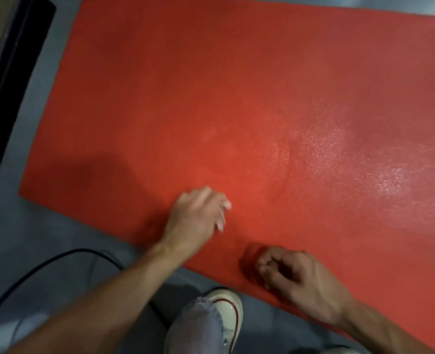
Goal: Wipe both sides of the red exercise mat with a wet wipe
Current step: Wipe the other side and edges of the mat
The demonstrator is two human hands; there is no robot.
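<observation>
Red exercise mat laid flat on grey floor, one face up. Left hand pressed on near edge, fingers gripping white wet wipe. Right hand resting on mat, fingers curled, apparently empty. Damp sheen at right: upper face partly wiped; underside presumably pending.

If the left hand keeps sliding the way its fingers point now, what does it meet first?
Only more red mat. The left hand, holding the white wipe, points up and right across the mat's bare surface; nothing lies in that line as far as the picture shows.
</observation>
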